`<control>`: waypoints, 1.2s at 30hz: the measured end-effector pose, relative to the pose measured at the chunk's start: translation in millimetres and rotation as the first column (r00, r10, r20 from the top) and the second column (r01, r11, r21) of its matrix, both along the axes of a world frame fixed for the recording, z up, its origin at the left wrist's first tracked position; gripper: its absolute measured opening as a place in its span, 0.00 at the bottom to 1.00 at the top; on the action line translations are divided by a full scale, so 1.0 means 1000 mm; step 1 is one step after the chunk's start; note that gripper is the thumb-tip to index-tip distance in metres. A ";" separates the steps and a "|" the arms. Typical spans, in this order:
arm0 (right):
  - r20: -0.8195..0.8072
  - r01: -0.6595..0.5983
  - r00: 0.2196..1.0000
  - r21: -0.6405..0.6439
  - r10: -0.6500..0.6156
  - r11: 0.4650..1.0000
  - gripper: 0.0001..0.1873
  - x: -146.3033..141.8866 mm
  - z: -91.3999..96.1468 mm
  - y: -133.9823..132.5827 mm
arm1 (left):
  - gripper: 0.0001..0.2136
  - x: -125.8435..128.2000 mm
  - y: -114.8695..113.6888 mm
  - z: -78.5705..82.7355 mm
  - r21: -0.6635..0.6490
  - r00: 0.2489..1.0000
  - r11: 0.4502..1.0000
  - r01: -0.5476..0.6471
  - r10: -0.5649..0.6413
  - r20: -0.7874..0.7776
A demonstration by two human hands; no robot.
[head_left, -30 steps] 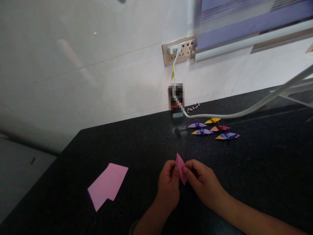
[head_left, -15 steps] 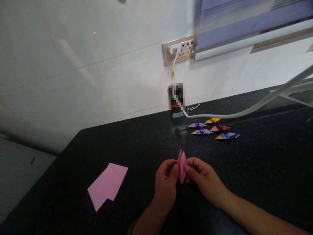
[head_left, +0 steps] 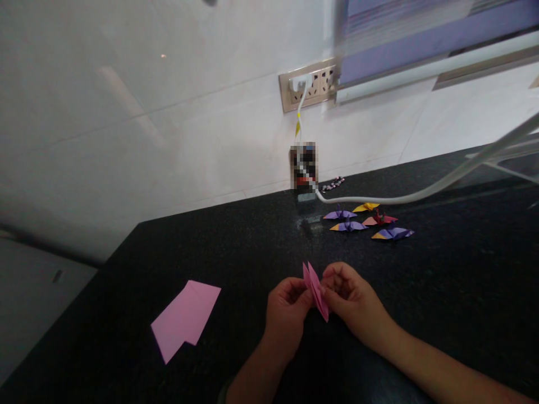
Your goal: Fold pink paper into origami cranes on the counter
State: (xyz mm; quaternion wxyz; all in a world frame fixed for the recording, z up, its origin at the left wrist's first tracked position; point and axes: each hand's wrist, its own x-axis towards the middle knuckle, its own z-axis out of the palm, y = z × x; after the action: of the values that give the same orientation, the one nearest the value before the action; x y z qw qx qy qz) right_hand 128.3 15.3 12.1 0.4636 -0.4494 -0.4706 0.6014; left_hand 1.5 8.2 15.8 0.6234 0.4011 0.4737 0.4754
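Observation:
Between my two hands a narrow piece of folded pink origami paper (head_left: 316,292) is held above the dark counter, two points at its upper end and its lower end leaning right. My left hand (head_left: 287,308) is closed, pinching its left side between thumb and fingers. On the other side my right hand (head_left: 351,294) is closed too, its thumb and curled fingers at the paper's right edge. Some of the right fingertips are hidden behind the thumb and paper. To the left, flat pink paper sheets (head_left: 187,320) lie on the counter.
Several folded paper cranes (head_left: 349,225) in purple, yellow and red stand beyond my right hand. A white cable (head_left: 391,200) runs across the counter from a wall socket (head_left: 309,87). Near the wall are a blurred-out object (head_left: 304,165) and a small beaded string (head_left: 333,184).
The folded pink paper has tilted, its top going left and its lower end right. My right hand has shifted slightly, its fingers lifting a little. My left hand keeps its pinch.

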 end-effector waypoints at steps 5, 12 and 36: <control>0.276 -0.035 0.961 0.157 -0.009 0.987 0.04 0.003 -0.003 -0.002 | 0.03 -0.001 -0.002 -0.003 0.141 0.975 0.986 -0.091 0.117 -0.190; 0.358 -0.071 0.934 0.184 0.000 0.980 0.06 0.003 -0.001 -0.002 | 0.04 -0.005 -0.003 -0.007 0.200 0.926 0.980 -0.020 0.093 -0.365; 0.445 -0.072 0.894 0.244 -0.046 0.967 0.04 0.006 -0.005 0.002 | 0.05 -0.004 -0.002 0.004 0.324 0.851 0.943 0.080 0.104 -0.514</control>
State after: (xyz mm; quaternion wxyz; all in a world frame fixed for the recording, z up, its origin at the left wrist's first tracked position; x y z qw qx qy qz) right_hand 134.5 16.8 7.1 0.3925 -0.5093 -0.6406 0.4197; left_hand -2.6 5.8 20.3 0.3906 0.6118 0.5408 0.4251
